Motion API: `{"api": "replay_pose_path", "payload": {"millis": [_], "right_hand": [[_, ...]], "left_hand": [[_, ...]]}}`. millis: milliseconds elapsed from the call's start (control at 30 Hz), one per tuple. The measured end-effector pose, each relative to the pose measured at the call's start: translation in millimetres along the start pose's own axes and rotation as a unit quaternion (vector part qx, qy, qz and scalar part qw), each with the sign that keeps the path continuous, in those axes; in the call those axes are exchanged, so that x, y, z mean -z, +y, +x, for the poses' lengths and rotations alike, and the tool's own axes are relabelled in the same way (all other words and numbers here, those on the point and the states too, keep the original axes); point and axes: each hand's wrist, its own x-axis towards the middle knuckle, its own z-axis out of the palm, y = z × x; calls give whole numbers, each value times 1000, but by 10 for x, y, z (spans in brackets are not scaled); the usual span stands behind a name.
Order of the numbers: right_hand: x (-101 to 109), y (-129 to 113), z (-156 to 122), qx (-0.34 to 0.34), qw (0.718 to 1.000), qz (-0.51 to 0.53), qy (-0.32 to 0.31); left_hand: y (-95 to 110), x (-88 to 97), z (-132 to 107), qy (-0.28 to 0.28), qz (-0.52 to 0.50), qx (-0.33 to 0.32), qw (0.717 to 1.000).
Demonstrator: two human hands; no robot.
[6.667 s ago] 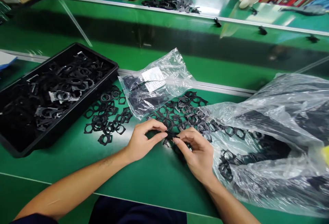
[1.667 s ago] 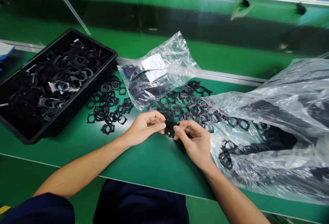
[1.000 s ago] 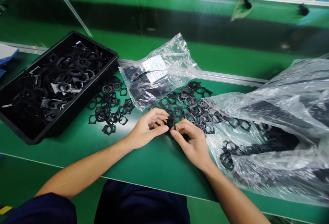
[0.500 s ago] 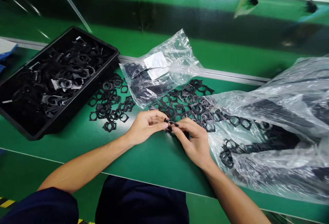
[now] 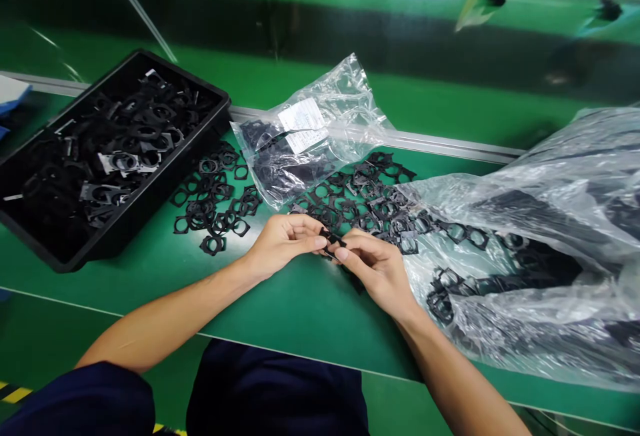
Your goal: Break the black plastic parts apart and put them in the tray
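Observation:
My left hand (image 5: 283, 243) and my right hand (image 5: 377, 269) meet over the green table (image 5: 300, 316), fingertips pinched together on a small black plastic ring part (image 5: 330, 241). Both hands are closed on it. Just beyond them lies a spread heap of the same black ring parts (image 5: 365, 199). A smaller pile of ring parts (image 5: 213, 199) lies to the left of my left hand.
A black tray (image 5: 165, 183) full of black parts sits at the left. A small clear bag with a white label (image 5: 310, 139) lies behind the heap. A large clear plastic bag (image 5: 540, 249) holding more parts covers the right side. A metal rail (image 5: 450, 146) borders the far edge.
Both hands stay pinched on the small black part, turning it slightly between the fingertips. The view has shifted a little; nothing else has moved.

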Motion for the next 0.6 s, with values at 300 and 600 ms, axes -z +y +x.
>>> {"api": "replay_pose_path", "payload": {"millis": [300, 600], "right_hand": [[-5, 38, 0, -45, 996, 74, -27], [7, 11, 9, -50, 994, 95, -18]], "left_hand": [[19, -1, -4, -2, 1, 5, 1000], [-4, 27, 7, -10, -21, 28, 999]]}}
